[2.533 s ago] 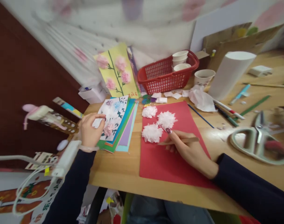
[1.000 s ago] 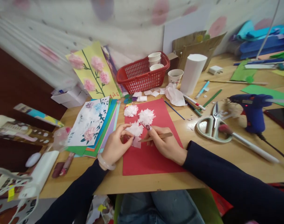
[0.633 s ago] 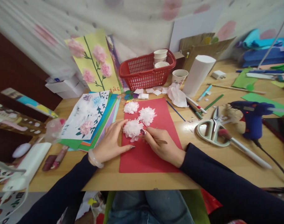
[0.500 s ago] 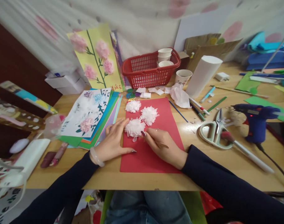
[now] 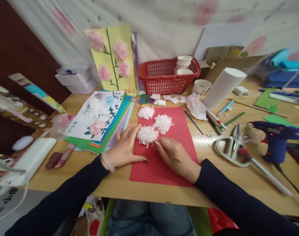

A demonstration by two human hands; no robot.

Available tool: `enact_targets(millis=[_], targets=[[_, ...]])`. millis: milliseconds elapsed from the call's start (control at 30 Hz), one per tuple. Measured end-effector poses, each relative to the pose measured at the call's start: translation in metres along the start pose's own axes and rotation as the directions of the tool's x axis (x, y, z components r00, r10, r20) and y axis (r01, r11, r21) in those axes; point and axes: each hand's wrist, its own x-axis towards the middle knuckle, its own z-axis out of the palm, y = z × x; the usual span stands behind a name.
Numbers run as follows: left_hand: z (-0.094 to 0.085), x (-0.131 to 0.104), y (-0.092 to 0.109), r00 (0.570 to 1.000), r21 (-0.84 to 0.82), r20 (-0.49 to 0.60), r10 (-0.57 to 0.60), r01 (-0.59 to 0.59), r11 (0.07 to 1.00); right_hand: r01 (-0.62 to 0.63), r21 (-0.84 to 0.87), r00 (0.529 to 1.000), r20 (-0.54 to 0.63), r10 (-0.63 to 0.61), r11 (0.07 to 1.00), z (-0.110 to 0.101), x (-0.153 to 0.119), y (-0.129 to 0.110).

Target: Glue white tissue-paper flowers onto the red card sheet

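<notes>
Three white ruffled paper flowers lie on a red sheet of paper (image 5: 164,170): an upper one (image 5: 146,112), a right one (image 5: 163,124) and a lower-left one (image 5: 147,135). My left hand (image 5: 126,144) rests with fingers and thumb spread over the sheet's left edge, its fingertips beside the lower-left flower. In a pinch, my right hand (image 5: 175,155) grips a thin brown stick (image 5: 177,159), whose rear end shows beneath the palm. The pinching fingertips are at the lower right edge of that same flower; the stick's front end is hidden.
Colored paper with a flower picture (image 5: 90,114) lies left. Behind stand a yellow flower picture (image 5: 115,62), a red basket (image 5: 164,83) with paper cups, and a white roll (image 5: 224,88). Scissors (image 5: 231,147), a brush (image 5: 267,172) and a blue glue gun (image 5: 274,141) with a lit red light are right.
The view has shifted, so the table things appear farther right. My hands keep nearly the same pose around the lower-left flower, and the stick stays in my right hand.
</notes>
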Motion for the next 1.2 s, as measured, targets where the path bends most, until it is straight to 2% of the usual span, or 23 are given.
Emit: enact_targets(millis=[200, 300, 400, 533, 833, 967, 1033, 1100, 1167, 1200], targets=[[-0.001, 0.001, 0.000, 1.000, 0.004, -0.010, -0.018, 0.018, 1.000, -0.182, 0.127, 0.981, -0.044, 0.188, 0.975, -0.006, -0.004, -0.003], [-0.002, 0.001, 0.002, 1.000, 0.002, 0.005, -0.027, 0.027, 1.000, -0.221, 0.198, 0.970, -0.053, 0.235, 0.955, -0.009, -0.006, -0.005], [-0.001, 0.001, 0.003, 1.000, -0.002, 0.000, -0.023, 0.023, 1.000, -0.174, 0.180, 0.981, -0.054, 0.187, 0.968, -0.009, -0.007, -0.006], [0.000, 0.000, 0.002, 0.999, 0.003, -0.018, -0.027, 0.027, 1.000, -0.069, 0.073, 0.995, -0.060, 0.074, 0.995, -0.006, -0.005, -0.004], [-0.003, 0.000, 0.005, 1.000, 0.037, -0.001, 0.000, 0.000, 0.999, 0.009, -0.053, 0.997, -0.071, -0.013, 0.999, 0.000, -0.001, -0.003], [0.000, -0.001, 0.007, 1.000, 0.053, -0.003, -0.018, 0.018, 0.998, 0.028, 0.004, 0.994, -0.106, -0.028, 1.000, -0.006, -0.007, -0.008], [-0.003, -0.002, 0.007, 1.000, 0.069, -0.020, -0.004, 0.006, 0.998, -0.036, 0.115, 0.990, -0.132, 0.051, 0.993, -0.012, -0.010, -0.011], [-0.015, -0.001, 0.003, 0.995, 0.098, -0.097, 0.012, -0.003, 0.995, -0.151, 0.287, 0.965, -0.166, 0.205, 0.946, -0.015, -0.012, -0.012], [-0.035, 0.000, -0.006, 0.968, 0.133, -0.249, 0.006, 0.028, 0.991, -0.264, 0.467, 0.904, -0.186, 0.386, 0.844, -0.016, -0.010, -0.010], [-0.048, -0.001, -0.012, 0.938, 0.145, -0.345, -0.003, 0.057, 0.988, -0.307, 0.542, 0.863, -0.187, 0.469, 0.782, -0.015, -0.008, -0.007]])
